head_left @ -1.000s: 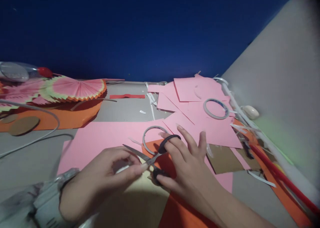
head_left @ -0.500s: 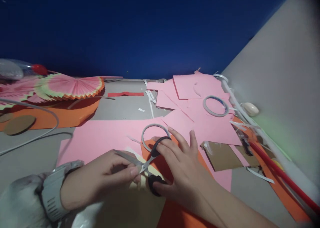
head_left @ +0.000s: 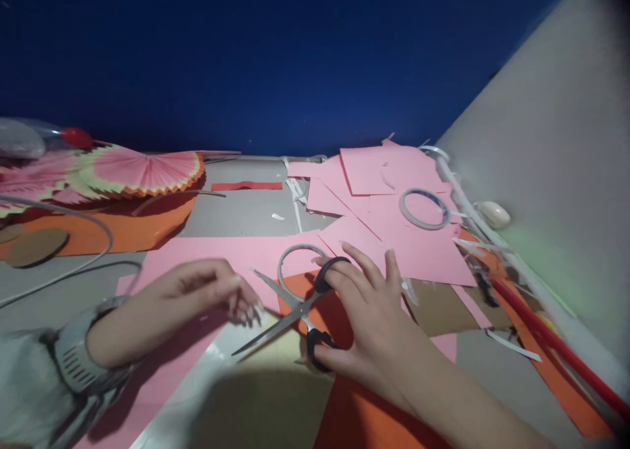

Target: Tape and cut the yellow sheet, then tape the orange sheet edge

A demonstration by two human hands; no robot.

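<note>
My right hand grips black-handled scissors, with fingers through the upper loop and the thumb at the lower one. Their blades stand wide apart, pointing left. Just left of the blades, my left hand hovers with its fingers curled and bunched. Whether anything is pinched at its fingertips I cannot make out. Beneath the scissors lie a pale yellowish sheet and an orange sheet. A roll of tape rests behind the scissors on a pink sheet.
Pink paper pieces pile up at the back right, topped by another tape roll. Folded paper fans and cardboard discs lie left. A red strip sits at the back. A red rod runs along the right.
My left hand has pulled away from the blades, to the left and up. The scissors have opened wider and shifted slightly right with my right hand.
</note>
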